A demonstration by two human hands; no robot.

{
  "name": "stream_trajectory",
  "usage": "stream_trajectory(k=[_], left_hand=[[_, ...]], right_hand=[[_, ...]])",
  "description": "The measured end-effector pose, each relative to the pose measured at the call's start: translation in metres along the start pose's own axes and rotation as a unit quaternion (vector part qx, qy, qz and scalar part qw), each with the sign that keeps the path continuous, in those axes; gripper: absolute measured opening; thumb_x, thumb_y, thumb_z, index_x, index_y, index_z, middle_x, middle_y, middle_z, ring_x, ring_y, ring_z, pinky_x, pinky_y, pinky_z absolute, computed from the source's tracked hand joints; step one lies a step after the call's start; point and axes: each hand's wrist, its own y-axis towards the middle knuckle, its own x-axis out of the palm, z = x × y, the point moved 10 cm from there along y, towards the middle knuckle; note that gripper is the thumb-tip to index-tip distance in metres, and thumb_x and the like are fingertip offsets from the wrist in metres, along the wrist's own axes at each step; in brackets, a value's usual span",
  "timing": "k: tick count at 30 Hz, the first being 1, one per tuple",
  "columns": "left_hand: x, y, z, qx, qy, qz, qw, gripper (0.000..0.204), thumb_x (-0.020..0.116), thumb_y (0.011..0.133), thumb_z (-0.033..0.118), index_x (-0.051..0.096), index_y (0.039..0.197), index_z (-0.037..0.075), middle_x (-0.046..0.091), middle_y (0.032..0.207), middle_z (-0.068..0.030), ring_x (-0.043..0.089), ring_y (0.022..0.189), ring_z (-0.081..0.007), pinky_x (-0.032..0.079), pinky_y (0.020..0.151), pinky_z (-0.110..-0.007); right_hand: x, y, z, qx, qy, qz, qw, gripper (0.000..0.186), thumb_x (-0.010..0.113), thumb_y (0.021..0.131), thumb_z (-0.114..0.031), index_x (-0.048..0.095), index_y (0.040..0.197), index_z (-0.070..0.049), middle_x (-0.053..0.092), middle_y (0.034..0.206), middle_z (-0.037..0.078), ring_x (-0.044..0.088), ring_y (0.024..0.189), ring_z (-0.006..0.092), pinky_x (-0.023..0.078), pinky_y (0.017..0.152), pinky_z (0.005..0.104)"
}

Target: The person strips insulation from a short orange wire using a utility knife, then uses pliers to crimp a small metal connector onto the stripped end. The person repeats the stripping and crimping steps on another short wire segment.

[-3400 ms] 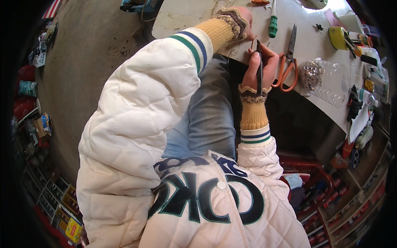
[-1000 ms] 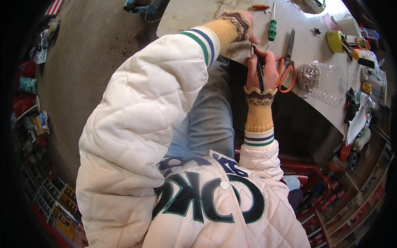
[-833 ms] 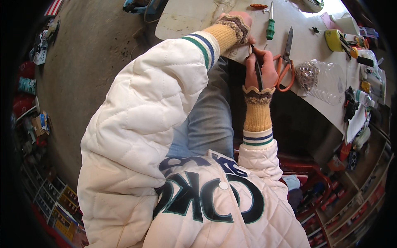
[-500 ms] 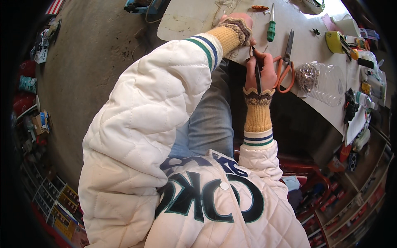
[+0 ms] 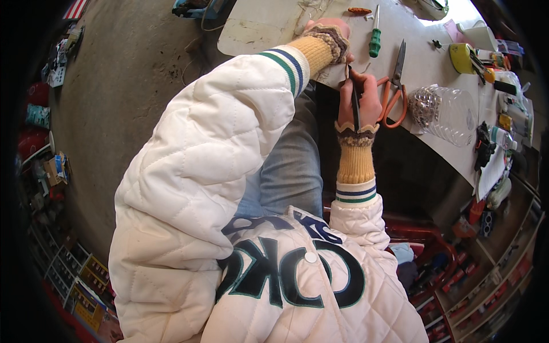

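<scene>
My right hand (image 5: 366,100) is closed around slim black tweezers (image 5: 356,106) at the table's near edge. They lie lengthwise along the hand, tips pointing away from me. Just beyond those tips, my left hand (image 5: 331,27) rests over the table with its fingers curled. The knitted cuff covers most of it, so whatever is pinched there stays hidden. Scissors (image 5: 396,86) with orange handles lie beside my right hand, blades pointing away. Farther off is a screwdriver (image 5: 375,43) with a green handle.
A clear plastic jar (image 5: 443,114) holding small pieces lies on its side at the right of the pale table (image 5: 251,34). Behind it stand a yellow-green roll (image 5: 462,58) and a white cup (image 5: 481,38). A small orange-brown piece (image 5: 359,11) lies at the far side.
Almost nothing differs. My right hand and the tweezers have shifted very slightly, and my left sleeve has moved a touch to the right.
</scene>
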Motion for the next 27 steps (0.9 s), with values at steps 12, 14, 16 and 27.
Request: stream_trajectory(k=[12, 14, 16, 27], left_hand=[[-0.0013, 0.0037, -0.0015, -0.02, -0.003, 0.011, 1.0, 0.046, 0.081, 0.078, 0.043, 0.074, 0.11, 0.012, 0.072, 0.109, -0.0136, 0.067, 0.109, -0.03, 0.041, 0.103, -0.046], [-0.0014, 0.0028, -0.0003, -0.001, -0.001, 0.008, 1.0, 0.046, 0.081, 0.078, 0.044, 0.074, 0.111, 0.011, 0.072, 0.109, -0.0134, 0.067, 0.109, -0.0302, 0.041, 0.102, -0.046], [-0.0007, 0.0021, 0.0008, 0.01, 0.0, 0.0, 1.0, 0.047, 0.081, 0.078, 0.044, 0.074, 0.111, 0.011, 0.072, 0.109, -0.0133, 0.067, 0.108, -0.0302, 0.041, 0.102, -0.046], [-0.0032, -0.0036, -0.0002, -0.017, -0.007, -0.001, 1.0, 0.047, 0.081, 0.078, 0.045, 0.074, 0.111, 0.012, 0.072, 0.11, -0.0129, 0.067, 0.11, -0.0289, 0.042, 0.102, -0.044]], right_hand=[[-0.0012, -0.0023, -0.0016, -0.004, 0.004, -0.005, 1.0, 0.012, 0.065, 0.09, -0.009, 0.061, 0.1, -0.004, 0.066, 0.077, 0.016, 0.069, 0.069, 0.0294, 0.053, 0.065, 0.0355], [-0.0017, -0.003, -0.0014, -0.005, 0.006, -0.004, 1.0, 0.012, 0.065, 0.09, -0.01, 0.061, 0.1, -0.004, 0.066, 0.076, 0.016, 0.069, 0.069, 0.0295, 0.053, 0.064, 0.0356], [-0.0011, -0.0034, 0.0006, 0.003, 0.009, -0.005, 1.0, 0.012, 0.065, 0.09, -0.01, 0.061, 0.099, -0.004, 0.065, 0.076, 0.017, 0.068, 0.068, 0.0298, 0.053, 0.064, 0.0358], [-0.0015, -0.0048, -0.0031, -0.008, -0.004, -0.008, 1.0, 0.011, 0.064, 0.091, -0.008, 0.061, 0.1, -0.002, 0.066, 0.077, 0.015, 0.069, 0.069, 0.0251, 0.052, 0.065, 0.0326]])
